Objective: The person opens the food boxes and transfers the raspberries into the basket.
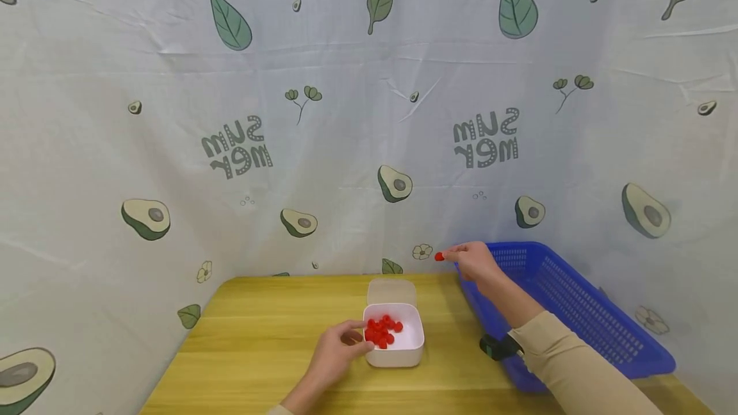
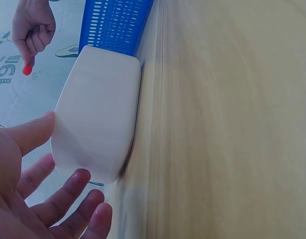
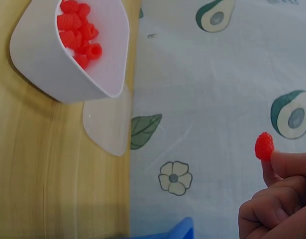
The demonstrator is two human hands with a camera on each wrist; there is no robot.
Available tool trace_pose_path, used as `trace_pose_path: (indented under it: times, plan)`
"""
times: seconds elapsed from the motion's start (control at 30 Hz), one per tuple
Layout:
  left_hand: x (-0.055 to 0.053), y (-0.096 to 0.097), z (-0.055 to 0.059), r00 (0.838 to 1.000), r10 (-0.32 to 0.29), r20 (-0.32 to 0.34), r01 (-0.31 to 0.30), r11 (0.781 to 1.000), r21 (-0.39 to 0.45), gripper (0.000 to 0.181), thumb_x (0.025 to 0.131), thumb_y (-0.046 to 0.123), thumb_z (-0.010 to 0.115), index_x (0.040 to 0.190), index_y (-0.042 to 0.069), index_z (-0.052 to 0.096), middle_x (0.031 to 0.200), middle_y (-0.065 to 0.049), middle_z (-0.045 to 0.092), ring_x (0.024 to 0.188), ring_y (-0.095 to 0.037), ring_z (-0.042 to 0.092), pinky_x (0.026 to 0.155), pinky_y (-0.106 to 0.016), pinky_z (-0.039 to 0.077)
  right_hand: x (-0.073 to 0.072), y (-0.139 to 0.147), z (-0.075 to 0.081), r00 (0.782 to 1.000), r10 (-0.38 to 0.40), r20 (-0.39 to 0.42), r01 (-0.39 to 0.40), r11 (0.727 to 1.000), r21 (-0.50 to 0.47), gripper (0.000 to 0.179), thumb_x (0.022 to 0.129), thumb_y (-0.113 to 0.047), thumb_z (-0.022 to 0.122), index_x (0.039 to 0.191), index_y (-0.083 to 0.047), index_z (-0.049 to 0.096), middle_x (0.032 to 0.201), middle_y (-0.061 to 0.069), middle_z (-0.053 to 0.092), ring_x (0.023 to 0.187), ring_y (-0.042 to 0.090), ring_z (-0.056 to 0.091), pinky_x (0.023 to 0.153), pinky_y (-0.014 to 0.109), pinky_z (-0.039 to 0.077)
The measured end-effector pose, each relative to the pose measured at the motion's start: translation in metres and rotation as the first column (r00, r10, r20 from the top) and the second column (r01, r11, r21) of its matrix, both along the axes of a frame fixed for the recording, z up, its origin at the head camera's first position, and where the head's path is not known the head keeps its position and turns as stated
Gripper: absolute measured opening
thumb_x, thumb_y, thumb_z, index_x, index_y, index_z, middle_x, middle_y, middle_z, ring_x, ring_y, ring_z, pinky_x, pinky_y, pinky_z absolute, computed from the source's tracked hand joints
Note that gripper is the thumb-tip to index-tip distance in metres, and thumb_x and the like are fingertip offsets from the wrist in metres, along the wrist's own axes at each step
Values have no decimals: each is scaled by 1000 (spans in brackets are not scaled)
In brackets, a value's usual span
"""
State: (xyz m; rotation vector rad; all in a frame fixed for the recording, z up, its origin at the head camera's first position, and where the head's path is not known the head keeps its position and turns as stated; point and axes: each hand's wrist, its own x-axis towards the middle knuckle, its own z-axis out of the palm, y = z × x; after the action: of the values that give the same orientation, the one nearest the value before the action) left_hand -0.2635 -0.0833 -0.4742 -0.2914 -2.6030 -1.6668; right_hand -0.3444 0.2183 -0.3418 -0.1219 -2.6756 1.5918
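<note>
A raspberry (image 3: 264,146) is pinched between the thumb and forefinger of my right hand (image 1: 474,261), raised by the near-left corner of a blue plastic basket (image 1: 599,312). The other fingers of that hand are curled in. On the table stands a small white box (image 1: 410,356), with several red raspberries (image 3: 75,30) heaped toward its left side. My left hand (image 1: 337,351) is at the box's left side, thumb and forefinger tips right at its rim. In the left wrist view its remaining fingers (image 2: 68,196) are spread loosely beside the box wall.
A translucent lid (image 1: 392,292) lies flat behind the box. The blue basket takes up the right side of the wooden table (image 1: 277,325). A printed curtain (image 1: 346,146) with avocados and leaves hangs close behind the table. A dark strap device (image 1: 497,346) sits on the right wrist.
</note>
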Motion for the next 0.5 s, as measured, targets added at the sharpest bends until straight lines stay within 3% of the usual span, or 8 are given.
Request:
trace_pose_path:
  times: [0.13, 0.5]
  plan:
    - [-1, 1, -1, 1000, 3, 7, -3, 1000, -5, 44, 84, 26, 82, 125, 14, 70, 94, 1, 67, 85, -17, 59, 69, -29, 51, -5, 16, 3, 1000, 8, 3, -8, 1000, -13, 38, 100, -18, 60, 128, 7, 62, 53, -5, 34, 43, 11, 28, 45, 26, 28]
    - [-1, 1, 0, 999, 12, 44, -13, 1000, 9, 44, 84, 28, 82, 124, 14, 70, 94, 1, 67, 85, -18, 59, 70, -30, 52, -16, 56, 8, 1000, -6, 10, 6, 1000, 5, 45, 101, -18, 59, 135, 11, 54, 73, -2, 49, 46, 11, 31, 49, 28, 31]
